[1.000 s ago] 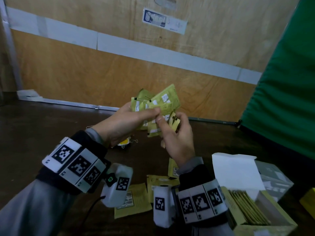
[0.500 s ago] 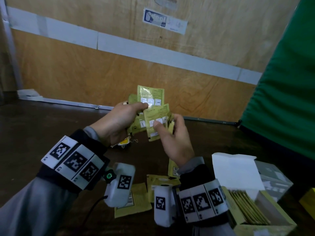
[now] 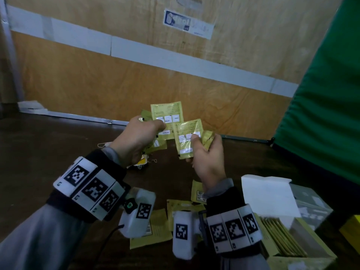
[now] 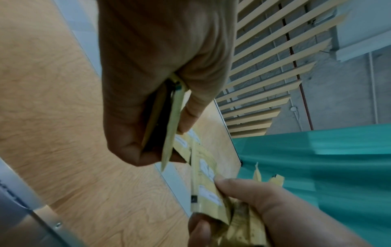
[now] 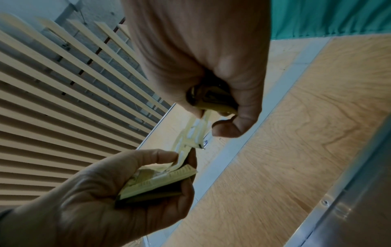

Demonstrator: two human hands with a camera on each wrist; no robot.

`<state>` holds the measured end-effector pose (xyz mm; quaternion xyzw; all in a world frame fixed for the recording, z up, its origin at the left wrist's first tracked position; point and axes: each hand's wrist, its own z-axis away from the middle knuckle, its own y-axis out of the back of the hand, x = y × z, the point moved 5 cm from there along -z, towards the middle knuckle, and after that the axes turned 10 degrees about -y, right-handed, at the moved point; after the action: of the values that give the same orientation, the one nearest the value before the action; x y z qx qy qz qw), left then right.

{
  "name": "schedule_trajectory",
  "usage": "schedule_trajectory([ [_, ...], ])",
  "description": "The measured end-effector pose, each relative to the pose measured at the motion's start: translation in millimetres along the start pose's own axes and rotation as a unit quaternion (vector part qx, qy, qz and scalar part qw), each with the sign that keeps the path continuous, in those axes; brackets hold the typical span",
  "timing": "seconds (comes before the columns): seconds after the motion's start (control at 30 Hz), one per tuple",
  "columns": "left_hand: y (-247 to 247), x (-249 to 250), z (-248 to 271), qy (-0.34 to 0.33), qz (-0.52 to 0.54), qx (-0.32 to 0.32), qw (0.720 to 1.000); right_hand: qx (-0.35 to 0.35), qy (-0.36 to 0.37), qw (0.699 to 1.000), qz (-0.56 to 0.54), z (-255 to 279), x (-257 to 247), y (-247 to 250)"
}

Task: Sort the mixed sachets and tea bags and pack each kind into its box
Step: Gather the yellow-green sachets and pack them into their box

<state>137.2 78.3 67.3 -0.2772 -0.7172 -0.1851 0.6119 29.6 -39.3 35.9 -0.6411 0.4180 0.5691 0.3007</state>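
Both hands are raised above the dark table (image 3: 48, 152), each with yellow-green sachets. My left hand (image 3: 136, 139) grips a fanned bunch of sachets (image 3: 167, 114), thumb across the front one. My right hand (image 3: 206, 154) pinches another bunch of sachets (image 3: 187, 131) with the thumb on the top sachet. The two bunches are a little apart. In the left wrist view the left hand's sachets (image 4: 171, 127) show edge-on between fingers and thumb. In the right wrist view the right hand (image 5: 213, 93) curls round its sachets (image 5: 211, 103). An open yellow box (image 3: 300, 250) at lower right holds several upright sachets.
Loose sachets (image 3: 155, 228) lie on the table under my wrists. Tea bags with strings (image 3: 142, 162) lie beneath the left hand. A white box flap (image 3: 268, 193) and a grey box (image 3: 311, 205) stand at right. A plywood wall (image 3: 136, 84) and a green curtain (image 3: 327, 94) close the back.
The hands have drawn apart: the right hand has pulled a sachet away from the left hand's bunch, to the right and slightly down. The left hand's front sachet now stands upright.
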Motion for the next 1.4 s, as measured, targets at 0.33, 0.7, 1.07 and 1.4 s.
schedule_trajectory([
  [0.33,-22,-10,8,0.059,-0.028,-0.113,0.991,-0.031,0.048,0.995,-0.077,9,-15,2],
  [0.7,-18,10,0,-0.112,0.135,-0.037,0.984,-0.104,-0.014,0.985,-0.134,15,-15,-8],
  [1.07,-21,6,3,-0.057,0.087,-0.151,0.983,-0.105,0.03,0.987,-0.118,14,-15,-5],
  [1.4,-13,-2,5,0.025,0.068,-0.226,0.971,-0.152,0.076,0.984,-0.059,14,-17,-7],
])
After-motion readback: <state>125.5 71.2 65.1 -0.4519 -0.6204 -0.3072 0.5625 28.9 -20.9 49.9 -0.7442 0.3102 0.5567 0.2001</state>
